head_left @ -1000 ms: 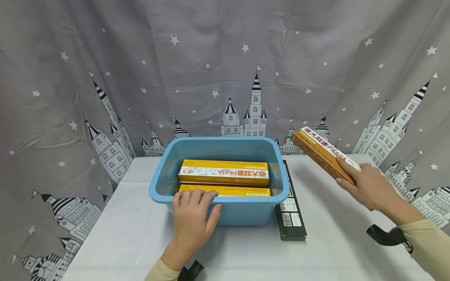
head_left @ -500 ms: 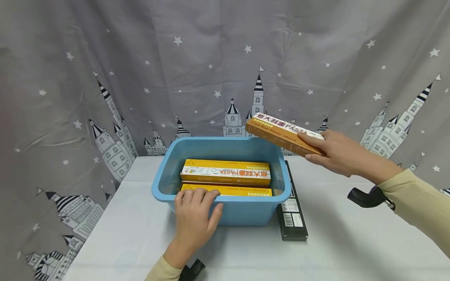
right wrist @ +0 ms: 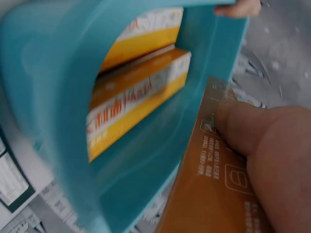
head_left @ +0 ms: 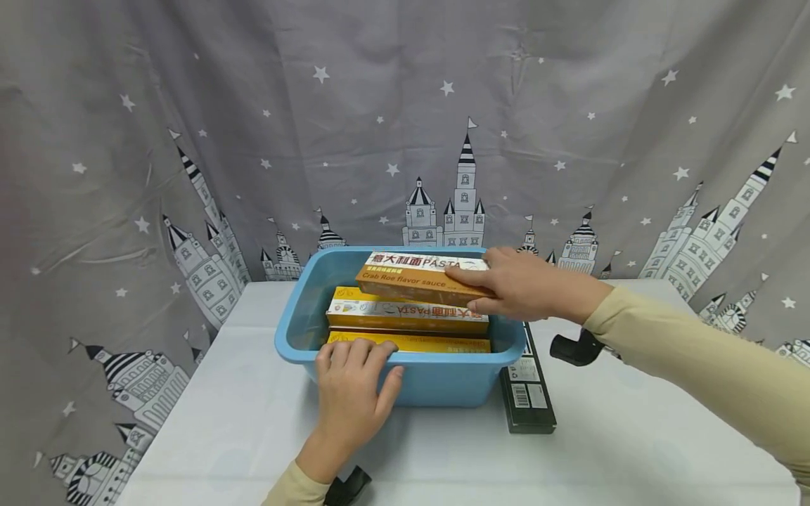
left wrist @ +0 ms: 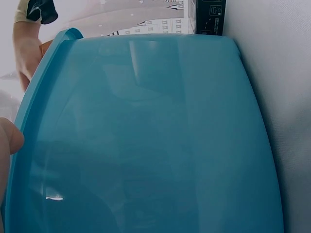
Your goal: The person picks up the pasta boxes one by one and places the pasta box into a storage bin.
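My right hand (head_left: 531, 284) pinches a long orange-and-white pasta box (head_left: 405, 281), labelled Crab Roe flavor sauce, near its right end. It hangs over the opening of a blue plastic bin (head_left: 436, 383), slightly tilted. Two yellow pasta boxes lie inside, a back one (head_left: 373, 320) and a front one (head_left: 443, 344); the held box hides part of the back one. Over the bin's front rim curl the fingers of my left hand (head_left: 354, 386), with the thumb outside. In the right wrist view, my thumb (right wrist: 282, 145) presses the held box's orange side (right wrist: 214, 160).
A flat black box (head_left: 528, 414) with white labels lies against the bin's right side, partly hidden behind it. White cloth covers the table (head_left: 221, 393). Behind it hangs a grey curtain (head_left: 221, 91) printed with castles and stars.
My right hand has carried the crab roe pasta box leftward from the right side of the table to over the bin, turning it more level. My left hand has stayed on the rim.
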A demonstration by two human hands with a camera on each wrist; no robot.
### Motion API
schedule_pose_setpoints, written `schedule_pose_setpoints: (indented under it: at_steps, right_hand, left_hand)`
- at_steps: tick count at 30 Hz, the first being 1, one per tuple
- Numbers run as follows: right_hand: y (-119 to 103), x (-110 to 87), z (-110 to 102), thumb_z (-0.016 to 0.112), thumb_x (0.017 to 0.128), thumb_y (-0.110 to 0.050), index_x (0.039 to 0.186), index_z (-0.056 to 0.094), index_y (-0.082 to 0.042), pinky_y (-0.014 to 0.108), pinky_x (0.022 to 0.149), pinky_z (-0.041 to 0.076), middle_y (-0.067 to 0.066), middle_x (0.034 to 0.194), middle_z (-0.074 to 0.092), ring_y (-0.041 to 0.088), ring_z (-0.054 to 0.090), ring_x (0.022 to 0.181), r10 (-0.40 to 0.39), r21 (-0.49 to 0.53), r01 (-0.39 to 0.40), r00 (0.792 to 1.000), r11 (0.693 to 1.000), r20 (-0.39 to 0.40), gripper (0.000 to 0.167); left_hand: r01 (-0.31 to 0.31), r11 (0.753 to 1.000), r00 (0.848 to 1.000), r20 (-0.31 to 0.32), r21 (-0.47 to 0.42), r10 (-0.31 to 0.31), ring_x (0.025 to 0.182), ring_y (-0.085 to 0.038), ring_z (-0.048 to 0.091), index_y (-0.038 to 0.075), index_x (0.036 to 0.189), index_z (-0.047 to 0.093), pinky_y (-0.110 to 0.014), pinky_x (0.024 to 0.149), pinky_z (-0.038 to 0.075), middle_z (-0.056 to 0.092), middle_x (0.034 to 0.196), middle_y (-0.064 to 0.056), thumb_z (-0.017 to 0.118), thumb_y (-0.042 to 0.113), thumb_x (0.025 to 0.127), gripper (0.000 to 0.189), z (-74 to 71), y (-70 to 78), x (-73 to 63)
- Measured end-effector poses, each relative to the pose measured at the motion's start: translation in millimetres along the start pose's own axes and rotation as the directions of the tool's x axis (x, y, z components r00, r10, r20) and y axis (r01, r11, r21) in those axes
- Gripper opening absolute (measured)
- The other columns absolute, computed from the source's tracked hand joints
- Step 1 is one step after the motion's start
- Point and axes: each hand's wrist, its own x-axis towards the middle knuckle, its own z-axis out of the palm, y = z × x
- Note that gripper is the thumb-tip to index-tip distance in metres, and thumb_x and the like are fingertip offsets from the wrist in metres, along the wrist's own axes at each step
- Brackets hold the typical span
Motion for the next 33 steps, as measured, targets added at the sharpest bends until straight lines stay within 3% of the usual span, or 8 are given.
schedule_pose_setpoints:
  at_steps: [8,12,18,26,33]
  right_hand:
    - [-33,21.1,5,0.055,0.103,-0.047,0.159,0.035,-0.034,0.039,0.072,0.044,0.014,0.107,0.059,0.024,0.049,0.087,-0.101,-0.072,0.107,0.992,0.992,0.081,0.061]
    - [-48,29.7,7,0.053,0.103,-0.048,0.159,0.032,-0.037,0.039,0.076,0.045,0.014,0.111,0.059,0.025,0.049,0.091,-0.111,-0.075,0.122,0.983,0.990,0.145,0.061]
    - [-64,40.8,12,0.054,0.103,-0.048,0.159,0.034,-0.037,0.043,0.085,0.050,0.015,0.119,0.061,0.026,0.053,0.097,-0.159,-0.052,0.171,0.971,0.984,0.181,0.060]
    - [-69,51.7,19,0.055,0.103,-0.046,0.157,0.038,-0.037,0.042,0.082,0.049,0.014,0.114,0.064,0.026,0.053,0.091,-0.164,-0.059,0.179,0.965,0.982,0.207,0.058]
    - [-71,54.2,22,0.058,0.101,-0.046,0.156,0.038,-0.040,0.042,0.085,0.049,0.015,0.115,0.063,0.026,0.052,0.094,-0.120,-0.012,0.127,0.963,0.992,0.243,0.059]
  left_hand:
    - [0.003,1.000,1.000,0.004,0.000,-0.003,0.083,-0.025,0.048,0.013,0.106,0.073,-0.053,0.091,0.033,0.062,0.089,-0.005,0.036,0.046,0.108,0.049,0.6,0.0,0.1]
    - [0.003,1.000,1.000,0.004,-0.002,-0.003,0.084,-0.025,0.048,0.013,0.106,0.072,-0.052,0.092,0.032,0.061,0.089,-0.005,0.036,0.046,0.108,0.050,0.7,-0.7,0.0]
    - [-0.005,1.000,1.000,-0.017,-0.004,0.005,0.085,-0.025,0.048,0.012,0.104,0.071,-0.052,0.092,0.033,0.060,0.088,-0.005,0.035,0.046,0.108,0.049,0.6,-1.6,-0.3]
    - [-0.004,1.000,1.000,-0.008,0.008,0.004,0.083,-0.026,0.049,0.014,0.105,0.071,-0.052,0.092,0.033,0.061,0.088,-0.004,0.036,0.045,0.107,0.046,0.4,-1.1,-0.7]
    - [-0.003,1.000,1.000,-0.012,0.005,0.003,0.082,-0.026,0.048,0.014,0.104,0.071,-0.052,0.091,0.033,0.060,0.087,-0.004,0.036,0.046,0.107,0.047,-0.3,-0.4,0.0]
